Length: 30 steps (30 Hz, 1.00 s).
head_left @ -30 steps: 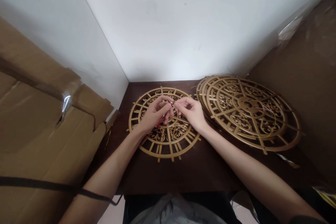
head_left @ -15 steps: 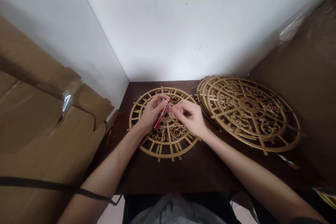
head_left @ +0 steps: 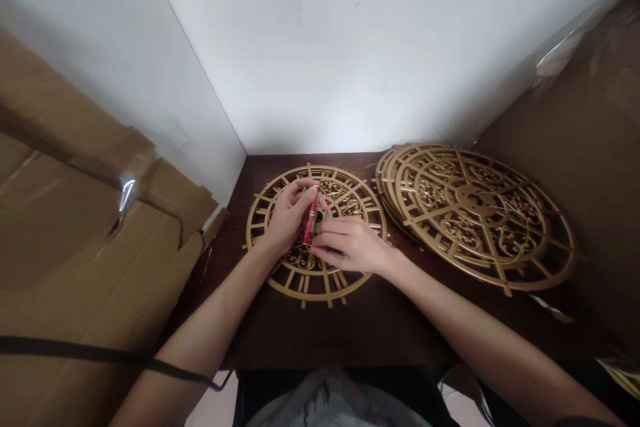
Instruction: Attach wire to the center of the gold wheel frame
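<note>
A slim red tube with silver bands [head_left: 310,219] stands out above a round gold openwork clock-like disc [head_left: 320,297] with Roman numerals. My left hand [head_left: 291,212] is closed on the tube, its thumb and fingers near the upper end. From the right, my right hand [head_left: 350,243] reaches to the tube's lower end, its fingertips bent together against it. Both hands are over the disc's middle and hide part of its scrollwork.
More gold discs [head_left: 407,221] lie stacked at the right, with thin yellow wire on top. Cardboard [head_left: 100,267] flanks the left side. A black cable [head_left: 100,355] crosses my left forearm. A white wall [head_left: 320,53] rises behind the dark table [head_left: 325,340].
My right hand has moved down and nearer me, from beside the tube's upper end to its lower end. The tube is now more upright in my left hand.
</note>
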Each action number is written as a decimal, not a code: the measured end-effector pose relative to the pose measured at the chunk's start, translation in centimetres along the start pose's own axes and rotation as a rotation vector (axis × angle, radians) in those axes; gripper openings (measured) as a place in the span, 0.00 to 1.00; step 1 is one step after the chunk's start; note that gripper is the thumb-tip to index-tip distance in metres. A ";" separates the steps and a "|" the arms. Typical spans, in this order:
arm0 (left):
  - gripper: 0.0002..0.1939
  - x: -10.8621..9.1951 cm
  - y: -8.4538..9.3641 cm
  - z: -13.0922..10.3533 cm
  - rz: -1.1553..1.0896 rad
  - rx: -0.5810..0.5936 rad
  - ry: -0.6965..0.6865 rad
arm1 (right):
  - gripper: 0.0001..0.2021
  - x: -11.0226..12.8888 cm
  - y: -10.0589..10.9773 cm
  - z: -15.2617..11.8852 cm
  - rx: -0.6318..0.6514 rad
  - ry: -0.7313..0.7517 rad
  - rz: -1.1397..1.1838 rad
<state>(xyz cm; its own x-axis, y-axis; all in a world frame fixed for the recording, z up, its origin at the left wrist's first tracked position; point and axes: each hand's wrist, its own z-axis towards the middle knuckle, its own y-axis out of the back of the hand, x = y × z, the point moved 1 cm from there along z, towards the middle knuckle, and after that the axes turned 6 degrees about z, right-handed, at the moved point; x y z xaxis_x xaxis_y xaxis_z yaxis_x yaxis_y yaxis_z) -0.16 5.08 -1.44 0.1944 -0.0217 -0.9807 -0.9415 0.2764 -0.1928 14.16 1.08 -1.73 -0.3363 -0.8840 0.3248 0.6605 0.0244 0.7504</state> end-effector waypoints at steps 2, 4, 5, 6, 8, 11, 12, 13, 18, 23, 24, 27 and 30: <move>0.13 0.0 0.0 0.0 0.002 -0.007 0.006 | 0.13 0.0 0.0 0.0 -0.002 0.009 -0.017; 0.12 0.0 0.0 0.0 0.002 -0.008 0.010 | 0.13 0.0 0.1 0.0 -0.005 0.018 -0.026; 0.12 0.0 0.0 0.0 0.003 -0.008 0.012 | 0.13 0.0 0.1 0.0 -0.004 0.019 -0.027; 0.12 0.1 0.0 -0.1 0.004 -0.006 0.013 | 0.13 0.0 0.0 0.0 -0.003 0.017 -0.027; 0.13 0.1 0.1 -0.1 0.004 -0.005 0.010 | 0.13 0.0 0.0 0.0 -0.004 0.004 -0.027; 0.13 0.1 0.0 -0.1 0.005 -0.010 0.011 | 0.13 0.0 0.1 0.1 -0.009 -0.020 -0.024; 0.13 0.1 0.0 -0.1 0.005 -0.013 0.011 | 0.13 0.1 0.1 0.2 -0.009 -0.027 -0.019; 0.13 0.1 0.0 -0.1 0.005 -0.018 0.010 | 0.13 0.1 0.1 0.2 -0.009 -0.034 -0.013; 0.13 0.1 -0.1 -0.1 0.027 -0.028 -0.004 | 0.13 0.2 0.2 0.2 -0.020 -0.095 0.018; 0.14 0.2 -0.2 -0.2 0.044 -0.041 -0.008 | 0.10 0.1 0.1 0.2 -0.008 -0.199 0.084; 0.14 0.2 -0.2 -0.2 0.045 -0.040 -0.010 | 0.10 0.0 0.0 0.2 -0.007 -0.213 0.091; 0.14 0.3 -0.2 -0.2 0.060 -0.030 -0.020 | 0.10 0.1 0.0 0.2 -0.009 -0.232 0.085; 0.13 0.4 -0.2 -0.2 0.072 -0.033 -0.037 | 0.10 0.2 0.0 0.3 -0.034 -0.253 0.065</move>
<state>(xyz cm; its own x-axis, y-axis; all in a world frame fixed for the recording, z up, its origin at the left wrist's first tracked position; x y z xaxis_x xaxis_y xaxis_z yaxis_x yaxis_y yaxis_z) 0.03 4.85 -1.78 0.1357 0.0330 -0.9902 -0.9618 0.2441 -0.1237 13.90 1.07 -1.56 -0.4468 -0.7360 0.5086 0.7069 0.0580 0.7050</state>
